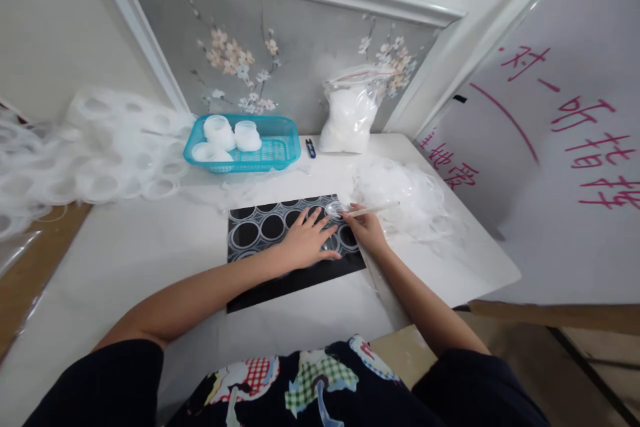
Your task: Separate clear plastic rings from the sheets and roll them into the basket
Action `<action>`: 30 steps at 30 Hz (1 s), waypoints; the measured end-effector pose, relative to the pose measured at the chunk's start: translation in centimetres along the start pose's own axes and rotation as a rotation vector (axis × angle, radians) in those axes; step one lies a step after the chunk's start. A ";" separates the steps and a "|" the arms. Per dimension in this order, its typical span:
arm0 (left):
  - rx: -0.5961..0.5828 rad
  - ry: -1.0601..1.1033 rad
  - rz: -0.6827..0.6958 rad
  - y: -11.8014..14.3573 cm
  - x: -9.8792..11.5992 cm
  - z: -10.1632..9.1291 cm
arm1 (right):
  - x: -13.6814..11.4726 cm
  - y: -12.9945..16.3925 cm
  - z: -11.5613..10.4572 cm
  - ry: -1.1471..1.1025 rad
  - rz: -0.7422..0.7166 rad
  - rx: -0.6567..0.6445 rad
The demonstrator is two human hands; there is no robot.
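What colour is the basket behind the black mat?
Turquoise blue, seen plainly in the head view: the basket holds white round pieces.

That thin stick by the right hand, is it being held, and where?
Yes. The right hand pinches the stick at its near end. The left hand holds nothing; it lies flat on the ringed sheet.

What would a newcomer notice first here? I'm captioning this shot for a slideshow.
Mid-table, the left hand presses flat on a black mat of ringed circles, while the right hand holds a thin stick at its far edge. Behind sit a teal basket of white cups and a bulging clear bag; red writing fills a board on the right.
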State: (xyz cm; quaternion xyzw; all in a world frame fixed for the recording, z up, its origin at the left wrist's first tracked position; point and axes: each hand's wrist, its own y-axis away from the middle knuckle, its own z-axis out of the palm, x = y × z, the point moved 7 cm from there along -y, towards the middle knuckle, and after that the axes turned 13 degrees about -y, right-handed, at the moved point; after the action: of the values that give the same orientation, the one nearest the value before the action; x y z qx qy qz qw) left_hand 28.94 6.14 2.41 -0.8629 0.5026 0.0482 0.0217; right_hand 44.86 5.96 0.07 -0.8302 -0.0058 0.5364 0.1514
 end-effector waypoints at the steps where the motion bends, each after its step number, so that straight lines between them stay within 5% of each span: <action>1: 0.000 -0.002 -0.007 -0.2 0.2 0.1 | 0.1 -0.1 -0.1 -0.006 0.002 0.000; 10: 0.063 -0.025 0.026 0.1 1.0 1.0 | -0.4 -0.4 -0.2 0.054 -0.060 -0.034; 17: 0.029 0.040 0.062 0.0 1.2 1.3 | -3.0 1.2 2.0 0.515 -0.415 -0.184; 20: -0.010 0.060 0.065 -0.2 1.0 1.1 | -3.9 -2.3 -1.0 0.640 -0.398 -0.046; 23: -0.025 0.086 0.075 -0.3 0.7 0.9 | -5.1 -6.2 -7.9 0.727 -0.200 0.461; 26: -0.015 0.091 0.069 -0.4 0.7 0.5 | -5.4 -7.9 -9.9 0.779 -0.047 0.410; 30: 0.057 0.049 0.073 0.4 1.7 -0.2 | -5.4 -4.3 -7.7 0.557 -0.040 0.228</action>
State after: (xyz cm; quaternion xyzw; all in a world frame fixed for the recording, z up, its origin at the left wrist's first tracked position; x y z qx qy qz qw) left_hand 29.42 4.40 2.45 -0.8439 0.5353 0.0138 0.0321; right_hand 50.10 7.28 8.91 -0.9228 0.0800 0.2819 0.2502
